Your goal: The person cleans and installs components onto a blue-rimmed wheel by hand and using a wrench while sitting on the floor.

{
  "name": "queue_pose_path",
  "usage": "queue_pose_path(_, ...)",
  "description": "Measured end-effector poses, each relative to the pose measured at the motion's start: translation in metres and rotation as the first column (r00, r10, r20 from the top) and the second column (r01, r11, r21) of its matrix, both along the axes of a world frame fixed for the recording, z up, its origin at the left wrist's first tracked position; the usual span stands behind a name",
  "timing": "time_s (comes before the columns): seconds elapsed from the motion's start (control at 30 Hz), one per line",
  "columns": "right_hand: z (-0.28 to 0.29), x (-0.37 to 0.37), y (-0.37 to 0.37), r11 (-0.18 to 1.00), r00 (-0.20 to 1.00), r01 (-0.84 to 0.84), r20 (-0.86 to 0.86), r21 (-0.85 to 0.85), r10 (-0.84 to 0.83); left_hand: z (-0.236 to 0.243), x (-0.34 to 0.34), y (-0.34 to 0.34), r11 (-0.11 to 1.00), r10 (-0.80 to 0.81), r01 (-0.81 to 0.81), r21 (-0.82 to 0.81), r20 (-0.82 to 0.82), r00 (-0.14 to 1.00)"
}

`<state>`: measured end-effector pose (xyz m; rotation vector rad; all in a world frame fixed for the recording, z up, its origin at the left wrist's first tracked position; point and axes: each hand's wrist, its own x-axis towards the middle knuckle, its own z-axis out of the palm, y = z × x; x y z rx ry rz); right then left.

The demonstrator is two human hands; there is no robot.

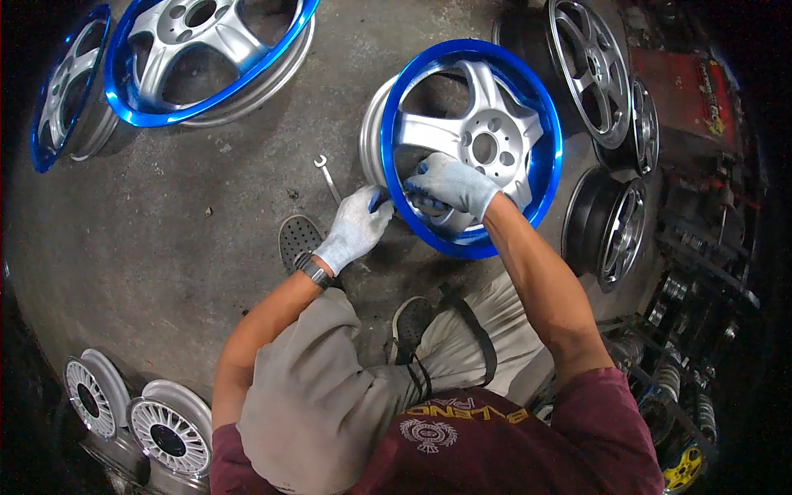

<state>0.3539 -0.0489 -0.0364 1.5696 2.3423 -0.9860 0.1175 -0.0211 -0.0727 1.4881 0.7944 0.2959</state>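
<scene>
A silver five-spoke wheel rim (438, 132) with a glossy blue lip stands tilted in front of me on the floor. My left hand (360, 221), in a pale glove with blue fingertips, is at the lip's lower left outer edge, its fingers curled. Over the lower left of the wheel's face is my right hand (455, 183), gloved the same way, with bent fingers inside the lip. What the fingers of either hand hold, if anything, is hidden. Beside my left hand is a wrench (327, 175) whose lower end is covered.
More blue-lipped wheels (132, 103) stand at the far left. Dark-barrelled wheels (582, 223) line the right side, near a red box (685, 99). White multi-spoke wheels (169, 429) sit at the lower left. Metal parts (670, 371) crowd the lower right. My shoes rest on the concrete floor (206, 264).
</scene>
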Motion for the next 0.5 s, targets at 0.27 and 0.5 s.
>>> queue_pose_path(0.27, 0.017, -0.015, 0.013, 0.983, 0.992, 0.119, 0.048, -0.138, -0.113, 0.0, -0.003, 0.002, 1.0, -0.004, 0.004, -0.011, -0.028, 1.0)
queue_pose_path(0.5, -0.008, 0.002, -0.002, 0.975, 0.971, 0.222, -0.091, -0.014, -0.222, 0.0, 0.001, 0.001, 1.0, -0.024, 0.024, 0.011, -0.034, 0.999)
